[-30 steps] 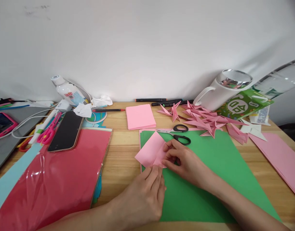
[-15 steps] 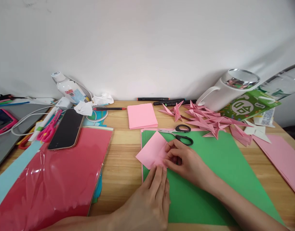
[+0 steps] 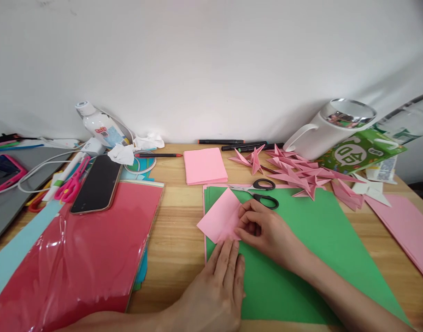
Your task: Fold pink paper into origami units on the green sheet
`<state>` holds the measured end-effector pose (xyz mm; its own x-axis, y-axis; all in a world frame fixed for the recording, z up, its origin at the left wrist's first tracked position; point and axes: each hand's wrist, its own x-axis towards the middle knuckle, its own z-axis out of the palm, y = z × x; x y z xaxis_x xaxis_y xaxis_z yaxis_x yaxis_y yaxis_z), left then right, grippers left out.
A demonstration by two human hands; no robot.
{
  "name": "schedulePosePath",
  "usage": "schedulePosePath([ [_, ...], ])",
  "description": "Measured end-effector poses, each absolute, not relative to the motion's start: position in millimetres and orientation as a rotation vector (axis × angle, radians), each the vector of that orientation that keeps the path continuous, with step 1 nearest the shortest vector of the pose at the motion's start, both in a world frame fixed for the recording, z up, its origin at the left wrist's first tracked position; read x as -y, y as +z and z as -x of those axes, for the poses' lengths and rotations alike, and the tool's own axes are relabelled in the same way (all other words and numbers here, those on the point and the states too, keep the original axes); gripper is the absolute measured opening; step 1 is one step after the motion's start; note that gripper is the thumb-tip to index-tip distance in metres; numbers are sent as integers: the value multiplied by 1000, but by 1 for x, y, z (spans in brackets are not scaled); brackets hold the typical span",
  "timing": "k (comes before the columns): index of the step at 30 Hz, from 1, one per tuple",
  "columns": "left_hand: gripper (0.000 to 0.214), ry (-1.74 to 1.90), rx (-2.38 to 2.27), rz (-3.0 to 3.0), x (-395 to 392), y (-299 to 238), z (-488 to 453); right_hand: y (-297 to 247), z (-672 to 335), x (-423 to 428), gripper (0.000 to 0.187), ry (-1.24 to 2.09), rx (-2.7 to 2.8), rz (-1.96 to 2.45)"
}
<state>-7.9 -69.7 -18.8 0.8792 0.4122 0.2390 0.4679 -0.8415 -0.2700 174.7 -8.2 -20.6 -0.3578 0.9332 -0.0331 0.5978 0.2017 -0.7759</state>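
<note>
A pink square of paper (image 3: 218, 216) lies turned cornerwise on a green sheet (image 3: 301, 272), with a crease near its lower right part. The outstretched fingers of my left hand (image 3: 216, 286) rest flat on the paper's near corner. My right hand (image 3: 267, 230) is curled, thumb and forefinger pinching the paper's right edge. Just beyond the paper are scissors with black handles (image 3: 267, 201), their blades partly open and pointing left. Behind them stands a flat stack of pink squares (image 3: 205, 166).
Folded pink paper pieces (image 3: 297, 173) lie heaped before a white mug (image 3: 324, 133) and a green packet (image 3: 360, 150). Pink sheets (image 3: 401, 221) lie at the right. Left are a phone (image 3: 97, 184) on a red sheet pack (image 3: 90, 249), pink scissors (image 3: 72, 184) and a white bottle (image 3: 104, 129).
The view has shifted very slightly. Both hands keep their places on the pink paper; the left fingers look a little more spread.
</note>
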Motion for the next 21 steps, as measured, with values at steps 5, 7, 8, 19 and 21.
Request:
schedulePosePath([
  [5,40,-219,664,2760,71,-19,8,-21,-175,8,15,983,2042,1415],
  [7,39,-207,663,2773,70,-17,9,-21,-175,8,14,977,2041,1417],
  [8,39,-202,668,2777,70,-16,9,-21,-175,8,14,976,2038,1417],
  [19,41,-289,753,2799,68,-19,8,-16,-177,8,7,1043,2041,1392],
  [21,40,-305,748,2794,68,-19,8,-17,-178,8,11,1068,2029,1392],
])
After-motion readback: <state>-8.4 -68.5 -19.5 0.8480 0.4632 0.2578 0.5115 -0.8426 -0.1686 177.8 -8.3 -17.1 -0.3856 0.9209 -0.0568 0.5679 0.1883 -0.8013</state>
